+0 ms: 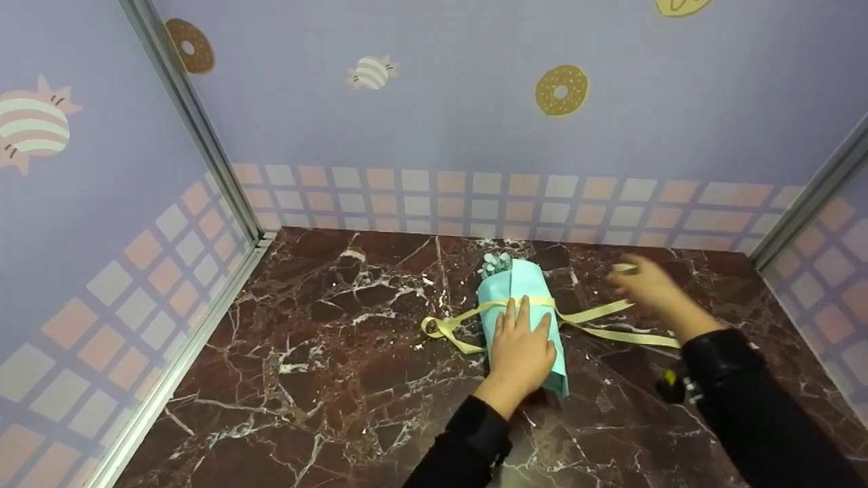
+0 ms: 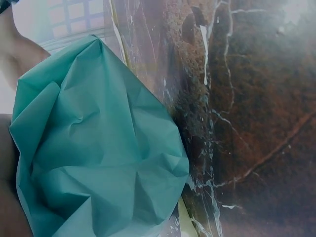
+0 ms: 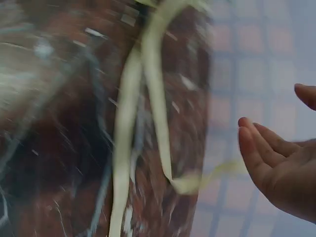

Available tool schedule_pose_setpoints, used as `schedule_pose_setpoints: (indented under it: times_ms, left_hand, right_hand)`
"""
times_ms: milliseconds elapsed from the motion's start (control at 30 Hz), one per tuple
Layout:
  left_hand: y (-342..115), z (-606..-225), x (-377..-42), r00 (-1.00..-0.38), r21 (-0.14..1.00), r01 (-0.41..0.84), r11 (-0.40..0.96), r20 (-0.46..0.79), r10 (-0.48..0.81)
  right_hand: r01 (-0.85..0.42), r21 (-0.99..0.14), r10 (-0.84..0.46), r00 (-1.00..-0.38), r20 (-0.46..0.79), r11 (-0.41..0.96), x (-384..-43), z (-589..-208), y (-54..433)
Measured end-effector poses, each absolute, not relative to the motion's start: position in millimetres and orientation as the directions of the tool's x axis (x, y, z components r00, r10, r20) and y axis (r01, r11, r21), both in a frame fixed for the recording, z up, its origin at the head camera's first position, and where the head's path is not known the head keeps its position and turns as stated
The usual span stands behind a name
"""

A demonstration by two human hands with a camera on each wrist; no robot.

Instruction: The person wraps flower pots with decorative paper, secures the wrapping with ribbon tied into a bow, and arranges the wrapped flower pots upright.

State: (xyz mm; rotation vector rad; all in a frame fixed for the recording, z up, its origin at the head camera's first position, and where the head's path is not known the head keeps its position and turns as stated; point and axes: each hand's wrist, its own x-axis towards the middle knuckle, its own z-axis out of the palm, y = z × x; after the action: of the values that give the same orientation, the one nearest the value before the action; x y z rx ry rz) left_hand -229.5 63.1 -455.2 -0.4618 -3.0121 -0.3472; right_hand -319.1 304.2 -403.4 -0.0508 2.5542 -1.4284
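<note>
- Location: the wrapped bouquet (image 1: 529,279) lies on the worktop (image 1: 339,393), pale flowers (image 1: 495,263) showing at its far end. Yellow ribbon (image 1: 597,313) crosses the light-blue paper; a loop lies to the left of the bundle, two lengths run out to the right.
- Risk 1: the ribbon band could slip along the smooth wrap or go slack. Likely cause: uneven pull on the right-hand lengths, with only fingertips at the crossing.
- Risk 2: the overlapping paper edge could lift or shift if the left hand eases off before the band is snug. No other fastening seen.
- Risk 3: too much downward pressure could crush the wrap; its near end looks creased and folded in the left wrist view.
- Risk 4: the ribbon lengths could twist or tangle. One bends sharply in the right wrist view, near the fingers.
- Left hand (image 1: 521,349): laid over the paper, fingers extended and somewhat spread, tips at the ribbon band. Presses the bundle down; no pinch seen.
- Right hand (image 1: 647,288): raised to the right of the bouquet. Right wrist view: fingers close together, gently bent, thumb well apart from them; no thumb pinch. A blurred ribbon length reaches the fingers; cannot tell whether it touches them or passes behind.
</note>
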Motion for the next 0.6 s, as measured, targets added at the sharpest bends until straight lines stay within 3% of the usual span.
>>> schedule_pose_setpoints:
  times_ms: [167,300,600]
  left_hand:
    - [64,-454,-229,-0.951,0.192,0.306,0.933,0.11,0.289]
    - [62,-454,-229,-0.95,0.182,0.305,0.935,0.125,0.286]
    - [58,-460,-228,-0.952,0.212,0.297,0.931,0.143,0.271]
  right_hand:
    - [-0.055,-0.817,-0.293,-0.945,-0.143,0.574,-313,-422,245]
    - [-0.053,-0.775,-0.291,-0.941,-0.171,0.63,-306,-422,216]
    - [-0.153,-0.75,-0.262,-0.965,-0.027,0.643,-296,-398,229]
